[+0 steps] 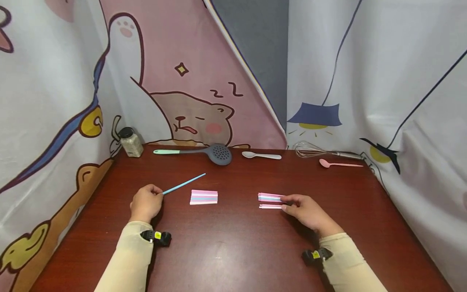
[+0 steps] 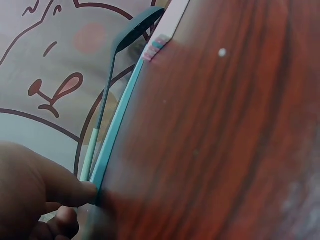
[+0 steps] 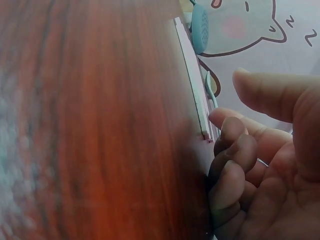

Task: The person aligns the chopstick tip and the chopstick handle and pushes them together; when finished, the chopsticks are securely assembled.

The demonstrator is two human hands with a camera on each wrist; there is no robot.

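My left hand (image 1: 147, 202) pinches the near end of a long, thin blue straw (image 1: 184, 184) between thumb and finger, at the left of the table. The straw slants away to the right. Right of that hand lies a flat row of short pink, white and blue straws (image 1: 203, 197). Farther right are a second row of similar straws (image 1: 269, 197) and, just in front of it, a pair of pale pink straws (image 1: 270, 207). My right hand (image 1: 308, 211) is at the right ends of these, its thumb apart from the index finger (image 3: 222, 119) in the right wrist view.
Along the back of the dark red table (image 1: 219, 251) lie a slotted skimmer (image 1: 219, 154), a white spoon (image 1: 262, 155), a wire whisk (image 1: 328, 153) and a pink spoon (image 1: 339, 164). A black-lidded jar (image 1: 131, 142) stands at the back left. Printed curtains hang behind.
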